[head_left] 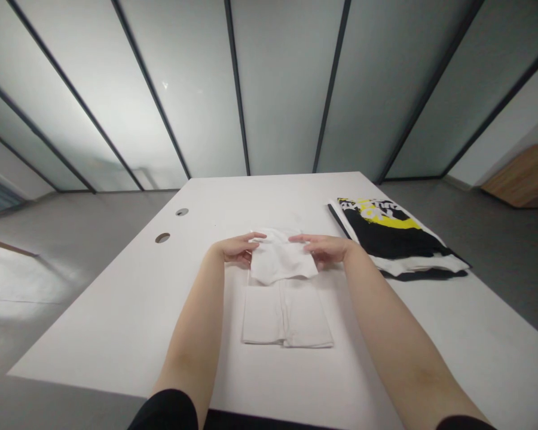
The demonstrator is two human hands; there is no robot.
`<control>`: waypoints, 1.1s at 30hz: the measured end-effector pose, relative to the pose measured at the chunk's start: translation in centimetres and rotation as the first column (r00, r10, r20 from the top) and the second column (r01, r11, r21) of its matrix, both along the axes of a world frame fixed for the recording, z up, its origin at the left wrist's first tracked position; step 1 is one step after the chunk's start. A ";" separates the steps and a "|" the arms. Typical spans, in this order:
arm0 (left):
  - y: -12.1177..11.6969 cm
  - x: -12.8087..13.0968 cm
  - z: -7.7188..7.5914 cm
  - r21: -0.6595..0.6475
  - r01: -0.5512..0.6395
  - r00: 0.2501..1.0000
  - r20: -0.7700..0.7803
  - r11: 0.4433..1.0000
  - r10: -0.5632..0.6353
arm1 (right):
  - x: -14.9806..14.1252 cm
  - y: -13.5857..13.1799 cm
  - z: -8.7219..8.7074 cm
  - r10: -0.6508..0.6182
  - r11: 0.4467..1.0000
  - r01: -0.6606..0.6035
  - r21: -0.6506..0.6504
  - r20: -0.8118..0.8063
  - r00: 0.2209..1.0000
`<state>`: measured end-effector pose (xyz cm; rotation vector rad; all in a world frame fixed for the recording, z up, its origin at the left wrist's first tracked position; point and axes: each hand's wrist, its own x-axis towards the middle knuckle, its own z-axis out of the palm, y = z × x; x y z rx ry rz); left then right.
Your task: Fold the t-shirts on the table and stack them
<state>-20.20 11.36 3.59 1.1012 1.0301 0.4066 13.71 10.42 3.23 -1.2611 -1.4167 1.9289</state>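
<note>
A white cloth garment (283, 298) lies folded into a narrow strip on the white table (116, 310), and its upper part is gathered and raised in a bunched flap (280, 258). My left hand (237, 249) grips that flap at its left side, with the fingers curling over the top edge. My right hand (320, 249) holds the flap's right side, its fingers pointing inward. The lower part of the garment stays flat on the table, with a vertical seam or fold down its middle.
A folded stack of black garments with yellow print (397, 236) and a white layer lies on the table to the right. Several round cable holes (162, 237) sit in the table's left part. Grey floor surrounds the table, with glass partitions behind and a wooden cabinet (522, 178) at the right.
</note>
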 end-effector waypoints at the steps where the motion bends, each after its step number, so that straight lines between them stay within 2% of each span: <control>1: -0.1 -0.2 0.1 -0.038 0.032 0.998 -0.053 0.999 -0.034 | 0.3 -0.2 0.0 0.059 0.997 -0.057 -0.056 0.032 0.998; 3: -0.2 -0.1 0.0 -0.058 0.034 0.991 -0.126 0.998 -0.042 | 0.5 -0.3 -0.2 0.103 0.986 -0.094 -0.136 0.062 0.993; 4: -0.1 0.0 -0.2 -0.047 0.025 0.990 -0.137 0.999 -0.031 | 0.4 -0.2 -0.4 0.078 0.988 -0.069 -0.137 0.061 0.995; 9: 0.6 1.3 -1.2 0.080 -0.090 0.988 -0.117 0.993 0.099 | -1.2 0.8 -1.6 -0.102 0.994 0.103 -0.035 0.024 0.994; 13: 1.1 2.2 -2.1 0.254 -0.242 0.956 -0.103 0.936 0.275 | -2.8 1.4 -2.5 -0.309 0.942 0.305 0.142 0.007 0.951; 15: 1.5 2.3 -2.5 0.304 -0.323 0.935 -0.046 0.896 0.353 | -3.3 1.6 -2.7 -0.373 0.914 0.377 0.149 -0.054 0.926; 17: 1.8 2.1 -2.9 0.285 -0.377 0.923 0.033 0.881 0.384 | -3.4 1.6 -2.7 -0.403 0.904 0.416 0.095 -0.135 0.905; 19: 2.0 1.7 -3.3 0.223 -0.362 0.932 0.078 0.905 0.353 | -3.0 1.5 -2.7 -0.356 0.932 0.363 0.012 -0.165 0.920; 22: 2.1 1.0 -3.8 0.127 -0.250 0.968 0.069 0.960 0.243 | -1.9 1.1 -2.6 -0.169 0.983 0.158 -0.094 -0.122 0.978; 25: 2.2 0.8 -4.2 0.089 -0.173 0.984 0.059 0.981 0.169 | -1.2 0.8 -2.3 -0.043 0.995 0.033 -0.095 -0.101 0.994; 27: 2.2 1.0 -4.1 0.093 -0.172 0.984 0.061 0.981 0.167 | -1.3 0.7 -2.1 -0.021 0.998 0.015 -0.065 -0.104 0.994; 29: 2.1 1.2 -3.8 0.099 -0.196 0.977 0.101 0.976 0.186 | -1.7 0.7 -1.9 -0.057 0.998 0.052 -0.042 -0.131 0.990; 32: 1.9 1.3 -3.2 0.112 -0.244 0.945 0.248 0.963 0.211 | -2.1 0.7 -1.6 -0.158 0.987 0.156 -0.028 -0.235 0.959; 33: 1.8 1.2 -3.2 0.116 -0.261 0.932 0.290 0.958 0.219 | -2.0 0.6 -1.5 -0.151 0.988 0.147 -0.038 -0.259 0.954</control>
